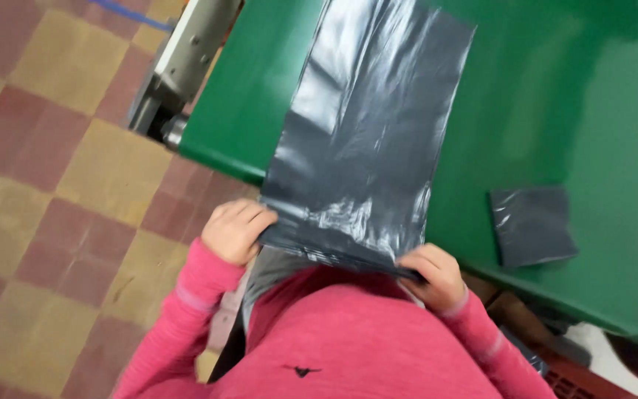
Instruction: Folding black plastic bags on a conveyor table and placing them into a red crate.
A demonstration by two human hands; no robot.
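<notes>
While both hands grip the near edge of a dark grey plastic bag (363,140), the rest of it lies flat and stretched out ahead of them. The left hand (234,230) pinches the bag's near left corner, fingers curled over the top of the film and thumb tucked under it. The right hand (433,277) pinches the near right corner the same way, knuckles up, fingers folded over the edge. Between the two hands the bag's edge runs taut, just in front of the person's chest, and both pink sleeves (201,295) reach up to the wrists.

Ahead of the hands the bag spreads across a green table (555,96), its glossy surface wrinkled and catching light, its far end well beyond the fingers. Its near edge hangs slightly past the table's rim, where the hands hold it.

To the right of the right hand, apart from the bag, a small folded dark grey piece of plastic (533,225) lies flat on the table. To the left of the left hand and below it, a checkered floor (53,170) of red and yellow tiles shows, and beyond the left hand a grey metal frame (186,59) adjoins the table's far left corner.
</notes>
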